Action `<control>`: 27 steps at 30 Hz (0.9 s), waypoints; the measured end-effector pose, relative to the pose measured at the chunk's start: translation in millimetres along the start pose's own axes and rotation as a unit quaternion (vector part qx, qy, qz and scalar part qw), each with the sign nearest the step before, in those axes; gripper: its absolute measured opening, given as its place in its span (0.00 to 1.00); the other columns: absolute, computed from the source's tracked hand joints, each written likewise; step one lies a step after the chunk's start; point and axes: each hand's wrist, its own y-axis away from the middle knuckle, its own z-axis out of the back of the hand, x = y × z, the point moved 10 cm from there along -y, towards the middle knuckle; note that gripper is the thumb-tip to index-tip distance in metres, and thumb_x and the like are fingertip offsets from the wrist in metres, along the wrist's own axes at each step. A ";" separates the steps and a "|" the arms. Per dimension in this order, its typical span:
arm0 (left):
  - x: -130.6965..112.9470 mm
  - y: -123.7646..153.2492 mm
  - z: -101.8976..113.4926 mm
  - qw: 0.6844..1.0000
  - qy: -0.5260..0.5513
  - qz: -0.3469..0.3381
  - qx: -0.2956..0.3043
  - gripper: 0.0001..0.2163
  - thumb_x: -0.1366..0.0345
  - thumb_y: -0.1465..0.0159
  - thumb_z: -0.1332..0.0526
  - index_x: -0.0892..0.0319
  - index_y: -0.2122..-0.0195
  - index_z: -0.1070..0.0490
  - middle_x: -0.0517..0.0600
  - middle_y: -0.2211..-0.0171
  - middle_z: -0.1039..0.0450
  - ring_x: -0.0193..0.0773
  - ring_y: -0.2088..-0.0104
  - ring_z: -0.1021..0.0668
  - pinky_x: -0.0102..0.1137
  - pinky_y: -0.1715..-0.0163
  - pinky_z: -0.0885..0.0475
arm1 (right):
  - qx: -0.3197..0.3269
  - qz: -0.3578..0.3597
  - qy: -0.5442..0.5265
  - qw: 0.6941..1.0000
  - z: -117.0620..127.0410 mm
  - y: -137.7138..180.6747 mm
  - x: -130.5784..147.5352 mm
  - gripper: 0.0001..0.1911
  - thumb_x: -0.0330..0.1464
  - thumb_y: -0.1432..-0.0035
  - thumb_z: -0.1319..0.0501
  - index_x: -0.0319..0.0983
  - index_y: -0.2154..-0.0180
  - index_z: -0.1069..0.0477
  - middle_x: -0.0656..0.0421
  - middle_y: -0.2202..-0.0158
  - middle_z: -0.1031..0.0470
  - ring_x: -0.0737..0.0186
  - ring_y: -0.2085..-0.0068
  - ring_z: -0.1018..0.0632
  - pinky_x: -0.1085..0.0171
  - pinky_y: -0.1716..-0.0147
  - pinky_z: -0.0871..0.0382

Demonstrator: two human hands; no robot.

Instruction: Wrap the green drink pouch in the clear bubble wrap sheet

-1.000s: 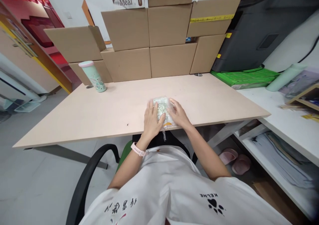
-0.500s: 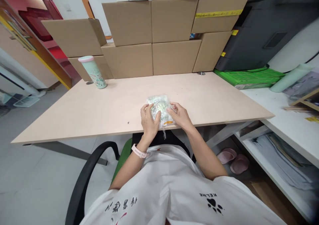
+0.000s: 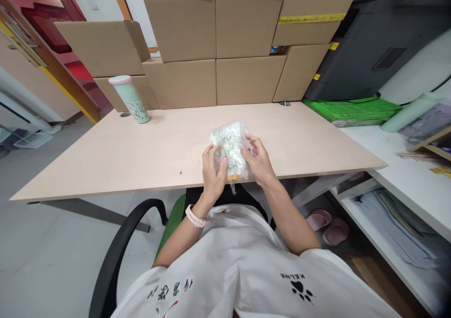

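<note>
A bubble-wrapped package [image 3: 232,146], clear and shiny with pale green showing through and an orange strip at its near end, is held at the front edge of the desk. My left hand [image 3: 214,171] grips its left side, thumb on top and fingers curled at the edge. On the right side my right hand [image 3: 259,160] has its thumb pressed on the wrap and its fingers around the edge. The package's far end looks slightly raised; whether its near end touches the desk I cannot tell. What lies inside the wrap is blurred.
The pale wooden desk [image 3: 169,139] spreads around my hands. A mint tumbler [image 3: 132,101] with a pink lid stands at the back left. Stacked cardboard boxes [image 3: 183,85] line the far edge. A green pack [image 3: 355,111] lies right, under a dark case [image 3: 373,50].
The package's far end has come up and shifted away from me, showing more of its face. My right hand has moved slightly right and up its side; the left still holds its edge.
</note>
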 end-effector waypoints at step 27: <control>26.6 -5.0 0.9 0.998 -0.026 0.052 0.016 0.15 0.65 0.38 0.36 0.55 0.49 0.28 0.56 0.55 0.30 0.49 0.56 0.24 0.48 0.49 0.29 | -0.008 0.222 0.372 0.901 24.4 -9.1 9.1 0.18 0.43 0.33 0.44 0.42 0.72 0.27 0.54 0.58 0.24 0.36 0.39 0.32 0.25 0.38 0.60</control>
